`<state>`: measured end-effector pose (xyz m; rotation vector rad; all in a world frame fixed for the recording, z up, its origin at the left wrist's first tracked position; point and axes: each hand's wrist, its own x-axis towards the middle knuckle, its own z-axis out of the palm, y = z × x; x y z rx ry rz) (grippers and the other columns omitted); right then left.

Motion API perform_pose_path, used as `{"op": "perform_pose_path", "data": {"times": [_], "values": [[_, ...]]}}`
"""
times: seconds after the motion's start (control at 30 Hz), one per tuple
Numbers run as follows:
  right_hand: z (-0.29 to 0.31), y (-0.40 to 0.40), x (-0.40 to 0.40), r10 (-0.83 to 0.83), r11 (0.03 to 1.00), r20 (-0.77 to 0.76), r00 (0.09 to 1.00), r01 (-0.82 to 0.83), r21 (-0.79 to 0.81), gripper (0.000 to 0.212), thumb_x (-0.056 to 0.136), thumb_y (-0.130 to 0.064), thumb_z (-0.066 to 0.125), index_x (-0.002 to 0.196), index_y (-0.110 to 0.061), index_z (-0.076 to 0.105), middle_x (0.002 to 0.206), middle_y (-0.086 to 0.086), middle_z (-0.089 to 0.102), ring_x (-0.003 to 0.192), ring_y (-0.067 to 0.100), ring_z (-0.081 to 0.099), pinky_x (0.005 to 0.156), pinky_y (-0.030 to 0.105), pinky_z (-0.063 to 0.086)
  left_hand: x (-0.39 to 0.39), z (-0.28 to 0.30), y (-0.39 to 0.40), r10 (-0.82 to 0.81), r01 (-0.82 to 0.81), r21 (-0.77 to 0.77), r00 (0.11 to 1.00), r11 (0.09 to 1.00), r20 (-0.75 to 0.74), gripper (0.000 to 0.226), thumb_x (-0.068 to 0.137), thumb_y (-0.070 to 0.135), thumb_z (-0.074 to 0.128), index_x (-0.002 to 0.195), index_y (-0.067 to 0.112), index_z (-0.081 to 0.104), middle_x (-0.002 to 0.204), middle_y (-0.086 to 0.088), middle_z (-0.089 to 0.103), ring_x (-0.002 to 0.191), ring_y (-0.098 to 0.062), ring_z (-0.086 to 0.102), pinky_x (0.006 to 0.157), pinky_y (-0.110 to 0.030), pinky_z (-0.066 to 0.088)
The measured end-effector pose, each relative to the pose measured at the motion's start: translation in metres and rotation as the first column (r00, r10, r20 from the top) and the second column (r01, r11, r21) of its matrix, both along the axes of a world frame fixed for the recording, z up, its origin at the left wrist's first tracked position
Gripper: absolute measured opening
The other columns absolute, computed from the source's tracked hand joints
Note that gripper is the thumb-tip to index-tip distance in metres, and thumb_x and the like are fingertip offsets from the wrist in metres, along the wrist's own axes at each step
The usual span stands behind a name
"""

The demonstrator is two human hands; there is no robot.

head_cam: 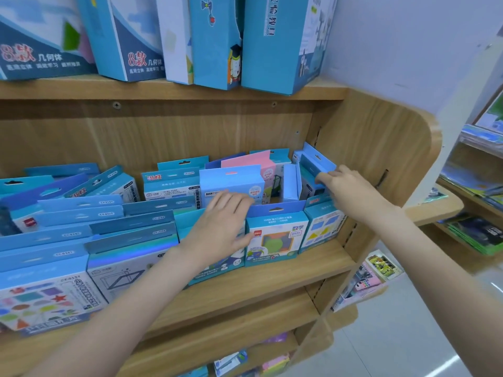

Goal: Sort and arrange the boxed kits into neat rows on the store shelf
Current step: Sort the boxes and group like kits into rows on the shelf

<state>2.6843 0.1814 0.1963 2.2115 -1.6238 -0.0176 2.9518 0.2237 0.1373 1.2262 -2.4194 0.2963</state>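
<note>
From above, my left hand (227, 216) lies flat with straight fingers on the boxed kits (130, 235) standing in rows on the wooden shelf (285, 270), while my right hand (344, 186) pinches a tilted blue box (317, 161) at the back right corner.

Pale wall (394, 44) showing behind & to the rt. White tiled floor (394, 346) gleaming at lower rt. Second wooden rack (435, 210) standing beside, carrying green/dark packs (479, 235). Small colourful packets (373, 276) hanging low off the side panel.
</note>
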Motion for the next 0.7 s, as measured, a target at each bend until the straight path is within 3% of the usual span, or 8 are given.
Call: {"op": "perform_pose_path", "data": {"times": [0.13,0.33,0.43,0.53,0.7], "values": [[-0.001,0.022,0.027,0.137,0.987,0.206,0.969,-0.117,-0.107,0.038,0.086,0.004,0.048,0.121,-0.008,0.051,0.106,0.013,0.063,0.1,0.031,0.048,0.08,0.039,0.041,0.008,0.003,0.018,-0.033,0.024,-0.133,0.997,0.991,-0.068,0.035,0.081,0.026,0.046,0.109,0.007,0.056,0.109,-0.008,0.059,0.103,-0.023,0.048,0.102,-0.037,0.027],[0.001,0.022,0.074,0.302,0.941,0.478,0.825,-0.338,-0.011,0.037,0.089,-0.004,0.051,0.125,-0.009,0.05,0.121,0.01,0.059,0.114,0.029,0.045,0.092,0.041,0.042,0.047,0.011,0.041,0.088,-0.121,-0.216,0.984,0.969,-0.157,0.024,0.081,0.015,0.051,0.102,0.009,0.061,0.109,-0.007,0.06,0.102,-0.025,0.05,0.098,-0.038,0.03],[0.002,-0.002,0.103,0.267,0.926,0.547,0.794,-0.367,0.081,0.044,0.091,-0.012,0.053,0.133,-0.012,0.041,0.132,0.01,0.05,0.123,0.028,0.039,0.098,0.037,0.036,0.074,0.009,0.05,0.188,-0.217,-0.195,0.969,0.957,-0.158,0.025,0.084,0.019,0.045,0.101,0.009,0.061,0.107,-0.007,0.06,0.101,-0.026,0.051,0.097,-0.039,0.03],[0.002,-0.041,0.127,0.14,0.935,0.502,0.854,-0.281,0.218,0.047,0.089,-0.015,0.056,0.133,-0.01,0.04,0.134,0.014,0.046,0.124,0.034,0.038,0.101,0.043,0.035,0.092,0.007,0.059,0.246,-0.274,-0.195,0.956,0.942,-0.158,0.026,0.085,0.021,0.044,0.1,0.008,0.061,0.106,-0.007,0.061,0.101,-0.023,0.049,0.097,-0.039,0.03],[-0.001,-0.062,0.147,0.101,0.97,0.286,0.953,-0.159,0.185,0.021,0.088,-0.011,0.054,0.106,-0.001,0.06,0.114,0.02,0.05,0.111,0.037,0.045,0.087,0.044,0.044,0.117,-0.002,0.074,0.337,-0.373,-0.21,0.923,0.904,-0.185,0.023,0.084,0.021,0.047,0.098,0.009,0.06,0.105,-0.007,0.061,0.1,-0.022,0.049,0.098,-0.039,0.03]]}}
